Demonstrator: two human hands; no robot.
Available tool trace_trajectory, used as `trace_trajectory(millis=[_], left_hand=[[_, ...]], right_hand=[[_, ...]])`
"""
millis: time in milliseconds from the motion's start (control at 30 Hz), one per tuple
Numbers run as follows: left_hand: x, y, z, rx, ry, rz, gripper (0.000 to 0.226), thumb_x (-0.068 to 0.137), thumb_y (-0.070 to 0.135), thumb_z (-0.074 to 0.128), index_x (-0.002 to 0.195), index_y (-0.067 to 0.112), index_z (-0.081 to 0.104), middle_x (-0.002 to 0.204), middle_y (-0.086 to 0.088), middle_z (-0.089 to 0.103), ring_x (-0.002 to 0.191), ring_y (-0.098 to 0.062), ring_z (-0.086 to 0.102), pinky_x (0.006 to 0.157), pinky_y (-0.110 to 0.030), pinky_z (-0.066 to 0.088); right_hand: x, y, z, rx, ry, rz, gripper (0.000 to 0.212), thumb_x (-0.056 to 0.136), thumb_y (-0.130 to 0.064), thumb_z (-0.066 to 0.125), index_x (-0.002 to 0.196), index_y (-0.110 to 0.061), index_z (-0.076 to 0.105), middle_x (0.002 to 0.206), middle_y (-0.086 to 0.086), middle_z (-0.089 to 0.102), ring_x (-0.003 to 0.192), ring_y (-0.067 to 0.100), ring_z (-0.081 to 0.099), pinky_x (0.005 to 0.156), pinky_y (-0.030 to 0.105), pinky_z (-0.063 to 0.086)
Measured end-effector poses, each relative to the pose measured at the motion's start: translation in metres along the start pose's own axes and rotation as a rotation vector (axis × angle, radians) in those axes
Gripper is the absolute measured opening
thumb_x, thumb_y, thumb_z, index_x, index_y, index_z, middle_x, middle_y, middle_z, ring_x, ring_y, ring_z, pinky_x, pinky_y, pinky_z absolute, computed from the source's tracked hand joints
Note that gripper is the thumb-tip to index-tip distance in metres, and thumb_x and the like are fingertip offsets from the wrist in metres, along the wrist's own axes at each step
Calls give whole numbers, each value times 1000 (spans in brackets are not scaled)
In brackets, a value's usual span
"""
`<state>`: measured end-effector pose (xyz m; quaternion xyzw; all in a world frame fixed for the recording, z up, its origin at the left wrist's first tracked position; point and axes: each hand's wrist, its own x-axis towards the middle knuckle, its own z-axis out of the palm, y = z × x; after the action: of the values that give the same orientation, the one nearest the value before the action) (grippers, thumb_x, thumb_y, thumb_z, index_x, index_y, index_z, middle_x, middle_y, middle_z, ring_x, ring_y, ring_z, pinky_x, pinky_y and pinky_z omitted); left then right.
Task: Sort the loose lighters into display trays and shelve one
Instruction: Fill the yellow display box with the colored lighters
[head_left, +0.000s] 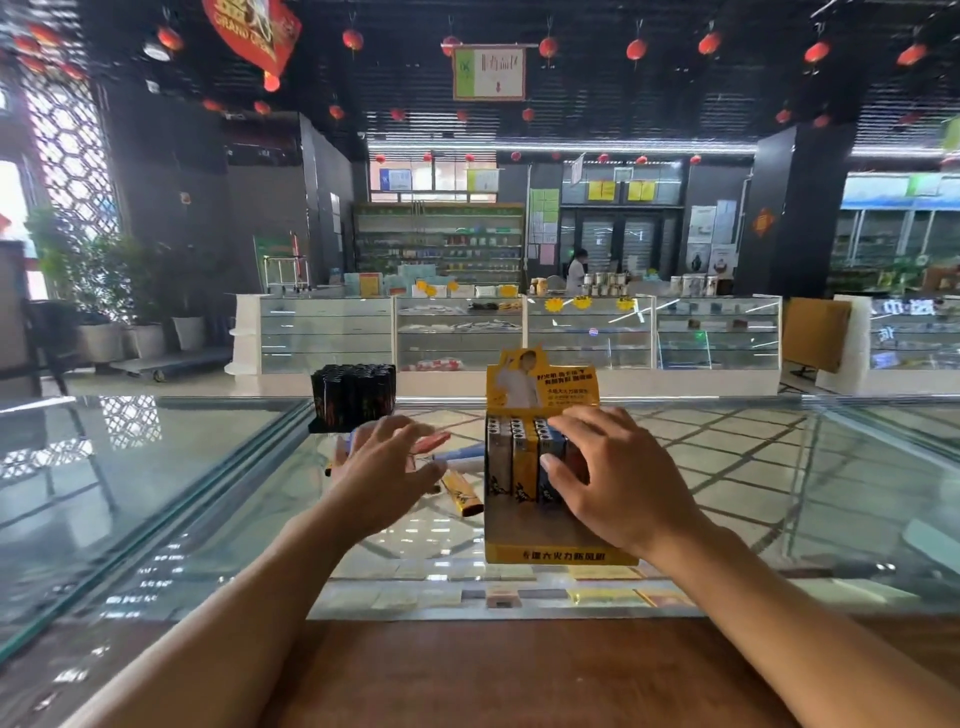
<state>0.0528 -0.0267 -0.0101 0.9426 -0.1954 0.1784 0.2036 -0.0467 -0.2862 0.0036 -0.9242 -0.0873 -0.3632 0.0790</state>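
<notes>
A yellow display tray (545, 553) with a tall printed back card stands on the glass counter (208, 519), holding upright lighters (522, 467) in silver, yellow and blue. My right hand (618, 478) rests on the tray's right side, fingers curled over the lighters and thumb against the blue one. My left hand (389, 473) hovers with fingers spread over loose lighters lying on the glass, among them a yellow one (460, 496), a blue one (460, 452) and a pink one (434, 441). A black tray (353, 397) of dark lighters stands behind.
The counter's wooden edge (519, 670) runs along the near side. Packs (504, 597) show below the glass. Across the aisle stand glass showcases (519, 332), shelves and a person in white (576, 270). Potted plants (104, 291) stand at the left.
</notes>
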Motion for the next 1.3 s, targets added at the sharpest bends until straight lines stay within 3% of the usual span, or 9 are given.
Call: trace_trajectory(millis=[200, 267, 333, 400, 667, 933, 1033, 1167, 1300], left_hand=[[21, -28, -14, 107, -205, -234, 94, 77, 93, 23, 157, 43, 30, 170, -6, 6, 154, -42, 11, 120, -69, 11], [32, -38, -13, 137, -283, -233, 87, 82, 92, 23, 157, 47, 25, 171, -8, 3, 154, -46, 6, 120, -70, 13], [33, -43, -8, 136, -372, -154, 66, 96, 78, 26, 154, 46, 33, 168, -10, 14, 152, -48, 11, 119, -68, 18], [27, -46, -8, 47, -438, -122, 79, 85, 91, 21, 137, 40, 53, 158, -8, 24, 147, -45, 21, 118, -65, 21], [2, -57, -5, -16, -380, -25, 104, 57, 106, 38, 140, 44, 48, 164, 15, 9, 149, -32, 15, 122, -60, 22], [-19, -59, -9, -68, -192, 74, 60, 81, 80, 49, 114, 33, 66, 129, 12, 45, 113, -9, 51, 103, -38, 50], [-16, -61, -4, -73, -136, 12, 28, 92, 68, 46, 98, 43, 57, 117, 7, 46, 106, -11, 50, 94, -43, 53], [-9, -58, -1, -11, -117, -109, 54, 83, 83, 17, 95, 39, 46, 110, -1, 51, 98, -20, 53, 87, -48, 53], [-2, -54, 3, 97, -211, -164, 58, 84, 85, 29, 104, 34, 46, 113, -6, 54, 108, -27, 47, 91, -46, 45]], right_hand=[[0, 0, 2, 33, 3, 9, 49, 96, -50, 52, 136, -22, 61, 138, -5, 60, 129, 15, 51, 103, 34, 47], [0, 1, 2, 43, -4, 9, 52, 95, -52, 48, 136, -22, 61, 138, -5, 61, 130, 15, 51, 104, 35, 47], [0, 2, 2, 42, -7, 2, 51, 96, -50, 50, 137, -22, 61, 138, -5, 61, 131, 15, 50, 105, 34, 45], [0, 3, 3, 38, -4, 2, 48, 97, -46, 56, 137, -21, 61, 138, -4, 61, 131, 15, 51, 106, 34, 44], [-1, -1, -1, 30, -12, 24, 47, 97, -43, 58, 137, -20, 60, 138, -2, 61, 130, 18, 53, 104, 36, 45], [-1, 1, -1, 28, -7, 22, 44, 96, -36, 63, 136, -17, 63, 136, 1, 63, 127, 21, 55, 103, 39, 48], [-1, 2, 0, 29, -7, 21, 44, 96, -36, 62, 136, -17, 62, 136, 1, 63, 128, 21, 55, 103, 39, 47], [0, 4, 1, 34, -9, 17, 44, 96, -35, 62, 136, -17, 62, 136, 1, 63, 128, 21, 54, 104, 38, 46], [0, 6, 3, 35, -1, 6, 43, 96, -34, 62, 135, -17, 63, 134, 0, 64, 127, 20, 55, 103, 37, 46]])
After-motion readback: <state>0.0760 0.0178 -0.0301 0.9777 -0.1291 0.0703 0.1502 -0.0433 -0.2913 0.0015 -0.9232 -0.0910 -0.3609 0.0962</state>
